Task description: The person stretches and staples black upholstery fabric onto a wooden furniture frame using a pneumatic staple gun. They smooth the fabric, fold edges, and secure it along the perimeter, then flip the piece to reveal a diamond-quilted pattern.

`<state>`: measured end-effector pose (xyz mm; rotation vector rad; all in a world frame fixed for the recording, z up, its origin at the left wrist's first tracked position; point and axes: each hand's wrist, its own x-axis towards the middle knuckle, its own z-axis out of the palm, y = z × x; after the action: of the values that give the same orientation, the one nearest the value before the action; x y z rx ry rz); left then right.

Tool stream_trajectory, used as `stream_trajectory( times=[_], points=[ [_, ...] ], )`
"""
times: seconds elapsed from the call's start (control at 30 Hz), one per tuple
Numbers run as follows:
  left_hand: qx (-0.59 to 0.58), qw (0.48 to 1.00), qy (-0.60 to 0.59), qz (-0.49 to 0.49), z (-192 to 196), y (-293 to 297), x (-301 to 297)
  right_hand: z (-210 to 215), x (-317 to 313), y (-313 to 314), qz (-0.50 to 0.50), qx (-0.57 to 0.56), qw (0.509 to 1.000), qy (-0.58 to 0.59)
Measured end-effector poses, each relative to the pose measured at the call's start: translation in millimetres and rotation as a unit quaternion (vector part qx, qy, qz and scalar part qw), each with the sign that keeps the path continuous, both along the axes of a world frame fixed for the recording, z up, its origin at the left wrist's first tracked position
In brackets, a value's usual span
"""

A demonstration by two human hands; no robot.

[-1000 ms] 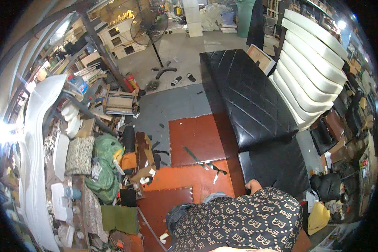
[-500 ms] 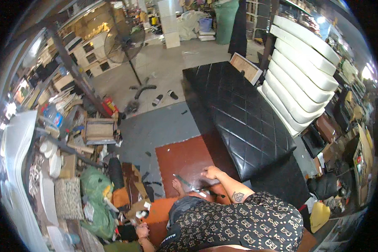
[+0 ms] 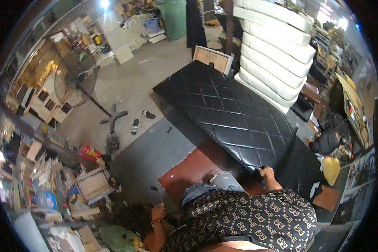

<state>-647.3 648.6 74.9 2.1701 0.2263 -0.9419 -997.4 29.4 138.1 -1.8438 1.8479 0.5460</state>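
Right hand (image 3: 266, 173) is up at the near edge of the black quilted panel (image 3: 231, 111), grip wrapped over that edge by the look of it — though the fingers are too small to read for certain. The padded panel lies flat over a dark base, its near corner overhanging the reddish-brown floor mat (image 3: 189, 168), which leaves that edge free to take hold of. Left hand (image 3: 157, 211) is down low by the clutter at the mat's edge, apparently propping the person's weight — whether its grip is closed or spread I cannot tell. Behind the panel, a stack of white cushions (image 3: 277, 54) leans clear of the work, and a pair of sandals (image 3: 140, 119) sits on the concrete floor (image 3: 126, 84) well apart.
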Motion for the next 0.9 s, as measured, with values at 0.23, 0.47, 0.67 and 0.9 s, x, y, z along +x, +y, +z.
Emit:
stream_trajectory(
  times=[0.23,0.47,0.67,0.9],
  points=[
    [-0.031,0.973,-0.153,-0.168,36,-184,226,-56,60,-1,-0.089,0.024,0.996,-0.015],
    [0.139,0.887,-0.016,-0.440,86,-235,333,-77,167,-37,-0.278,-0.033,0.960,0.027],
    [0.332,0.831,-0.203,-0.398,114,-181,498,-88,255,-127,-0.230,-0.049,0.972,0.004],
    [0.223,0.854,-0.469,0.009,297,-142,721,-99,360,-187,-0.148,-0.077,0.984,-0.054]
  ],
)
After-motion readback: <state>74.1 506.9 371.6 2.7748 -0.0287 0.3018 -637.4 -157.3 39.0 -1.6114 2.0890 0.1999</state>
